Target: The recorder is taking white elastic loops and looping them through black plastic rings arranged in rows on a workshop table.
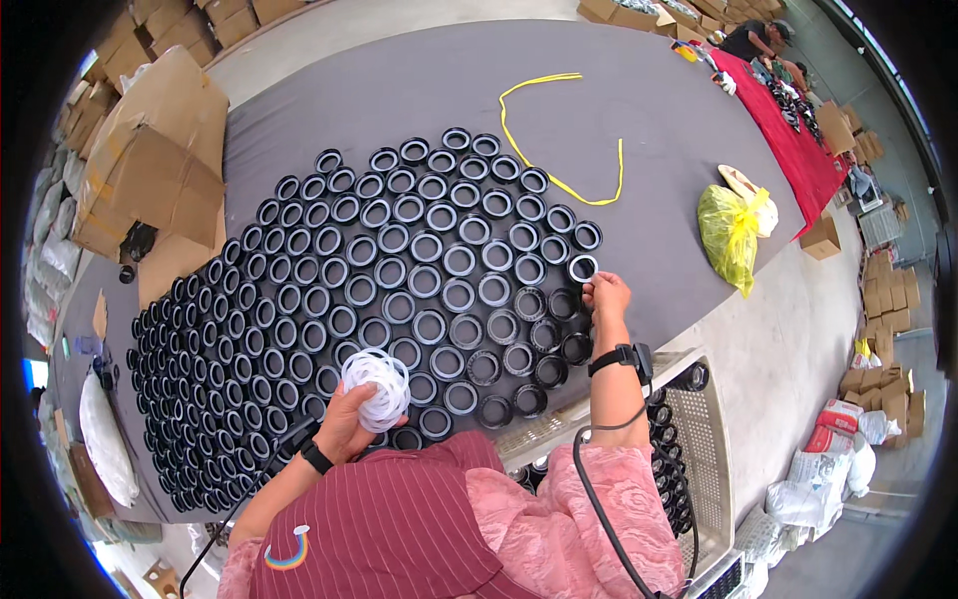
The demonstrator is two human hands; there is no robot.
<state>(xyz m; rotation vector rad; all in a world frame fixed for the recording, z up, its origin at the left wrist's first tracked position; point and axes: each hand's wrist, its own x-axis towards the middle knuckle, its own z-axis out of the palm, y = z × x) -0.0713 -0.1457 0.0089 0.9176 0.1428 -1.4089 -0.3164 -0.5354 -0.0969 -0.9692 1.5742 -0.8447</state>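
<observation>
Left fingers (359, 397) gripping white rings (384, 384); right fingers (596, 285) at lower-right rim of black ring (572, 270), grip unclear.

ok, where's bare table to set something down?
Bare grey tablecloth: between yellow strap and tied yellow plastic bag; also the far stretch beyond the black rings. Crowded: centre and left, rings packed from near the cardboard box to the right hand.

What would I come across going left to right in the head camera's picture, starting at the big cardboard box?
Large brown cardboard box, bundle of thin whitish translucent rings, long thin yellow strip, knotted translucent yellow plastic bag, red-and-white sacks.
</observation>
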